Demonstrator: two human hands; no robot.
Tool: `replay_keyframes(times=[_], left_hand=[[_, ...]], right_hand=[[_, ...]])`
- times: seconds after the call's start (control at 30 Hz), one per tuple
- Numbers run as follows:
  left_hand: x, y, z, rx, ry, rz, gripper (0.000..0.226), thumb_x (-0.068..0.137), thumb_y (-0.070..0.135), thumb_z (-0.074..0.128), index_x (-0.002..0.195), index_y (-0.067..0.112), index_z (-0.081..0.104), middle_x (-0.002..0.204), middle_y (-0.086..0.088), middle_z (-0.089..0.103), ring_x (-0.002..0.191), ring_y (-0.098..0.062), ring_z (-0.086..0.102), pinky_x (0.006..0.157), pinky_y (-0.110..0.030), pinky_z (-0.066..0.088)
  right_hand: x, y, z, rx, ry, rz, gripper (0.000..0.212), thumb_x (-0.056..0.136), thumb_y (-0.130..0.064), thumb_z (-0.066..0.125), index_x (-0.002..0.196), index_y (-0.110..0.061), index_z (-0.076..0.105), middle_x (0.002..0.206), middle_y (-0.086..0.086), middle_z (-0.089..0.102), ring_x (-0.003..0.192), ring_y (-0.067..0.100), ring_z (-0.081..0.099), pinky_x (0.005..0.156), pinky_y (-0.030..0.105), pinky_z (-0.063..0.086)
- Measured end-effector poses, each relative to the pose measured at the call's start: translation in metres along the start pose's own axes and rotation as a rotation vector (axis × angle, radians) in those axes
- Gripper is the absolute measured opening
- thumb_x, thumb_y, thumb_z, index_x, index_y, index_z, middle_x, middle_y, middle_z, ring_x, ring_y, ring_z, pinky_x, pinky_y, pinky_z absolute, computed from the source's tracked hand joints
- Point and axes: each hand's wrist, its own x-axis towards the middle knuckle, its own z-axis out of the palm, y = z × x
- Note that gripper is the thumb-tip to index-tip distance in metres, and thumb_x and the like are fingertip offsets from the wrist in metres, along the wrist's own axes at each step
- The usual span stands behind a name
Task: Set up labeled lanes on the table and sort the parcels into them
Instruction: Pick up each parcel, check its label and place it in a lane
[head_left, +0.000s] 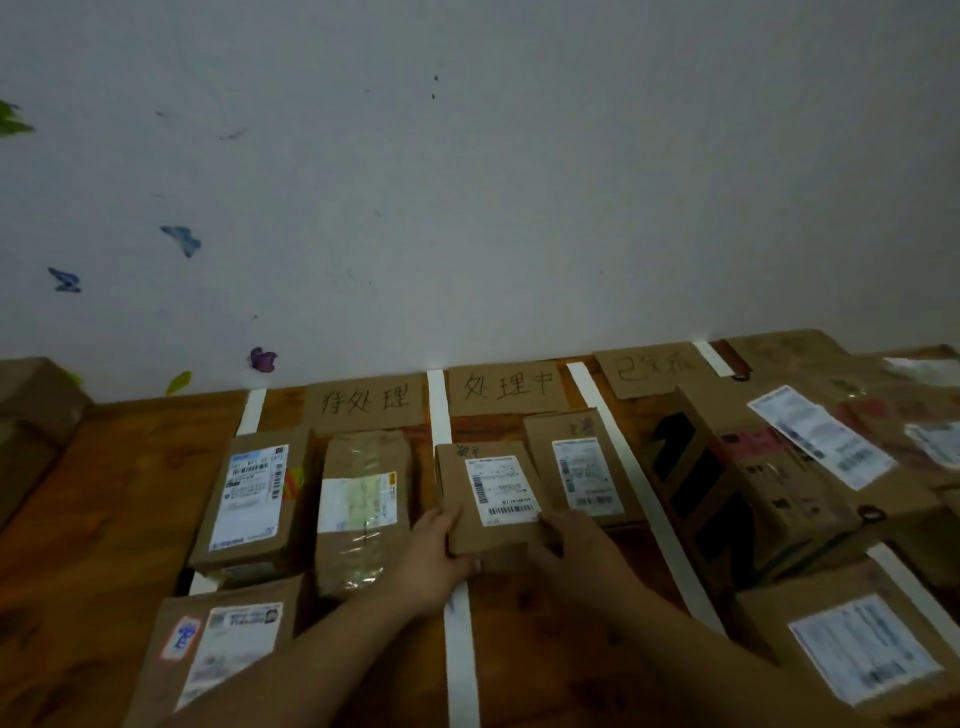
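The left hand (431, 564) clamps the near left edge of a small brown cardboard parcel with a white barcode label (488, 499), thumb on top and fingertips curled round the front. The right hand (574, 545) seems to grip its near right corner, though blur hides the fingers. The parcel sits on the brown wooden table (104, 519), just right of the white tape strip (460, 654) that passes beneath the left wrist. Just beyond the right fingers lies a second brown labelled parcel (576, 467), and past both is a handwritten cardboard sign (506, 387). Left of the left fingers rests a tape-wrapped brown parcel (363, 514).
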Motion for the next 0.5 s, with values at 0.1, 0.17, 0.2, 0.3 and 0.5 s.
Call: replay_keyframes(times=[0.1,0.17,0.2,0.3,0.5], left_hand=[[0.009,0.005,0.014,-0.004,0.008,-0.042,0.076,0.087,0.017,0.064,0.149,0.019,0.020,0.152,0.005,0.022,0.137,-0.014,0.030,0.108,-0.022,0.029],[0.018,0.002,0.025,0.011,0.021,-0.063,0.076,0.088,0.014,0.063,0.149,0.020,0.019,0.154,0.006,0.020,0.138,-0.013,0.028,0.108,-0.020,0.027],[0.021,0.002,0.029,0.023,0.027,-0.071,0.076,0.088,0.014,0.063,0.149,0.020,0.018,0.154,0.007,0.019,0.138,-0.012,0.027,0.108,-0.019,0.026],[0.033,0.001,0.036,0.046,0.042,-0.079,0.078,0.088,0.013,0.062,0.150,0.020,0.014,0.156,0.008,0.014,0.140,-0.013,0.024,0.108,-0.017,0.023],[0.055,-0.009,0.043,0.157,0.047,-0.100,0.079,0.090,0.017,0.059,0.151,0.021,0.009,0.158,0.006,0.007,0.141,-0.016,0.026,0.110,-0.022,0.025]], right_hand=[[0.016,0.017,-0.001,-0.025,-0.057,-0.029,0.052,0.098,-0.035,0.048,0.145,-0.022,0.034,0.150,0.002,0.030,0.137,0.019,0.031,0.114,0.033,0.029],[0.022,0.026,0.001,-0.020,-0.067,-0.042,0.049,0.099,-0.034,0.047,0.145,-0.023,0.034,0.149,0.002,0.030,0.137,0.019,0.031,0.113,0.033,0.029],[0.024,0.029,0.002,-0.014,-0.070,-0.041,0.048,0.098,-0.032,0.048,0.144,-0.024,0.035,0.149,0.001,0.029,0.137,0.019,0.031,0.113,0.033,0.030],[0.032,0.035,0.005,-0.023,-0.063,-0.059,0.048,0.097,-0.031,0.051,0.143,-0.027,0.036,0.148,-0.003,0.028,0.136,0.017,0.032,0.111,0.033,0.033],[0.051,0.038,0.010,-0.114,-0.042,-0.098,0.048,0.096,-0.027,0.051,0.142,-0.027,0.036,0.148,-0.004,0.028,0.137,0.017,0.028,0.113,0.033,0.028]])
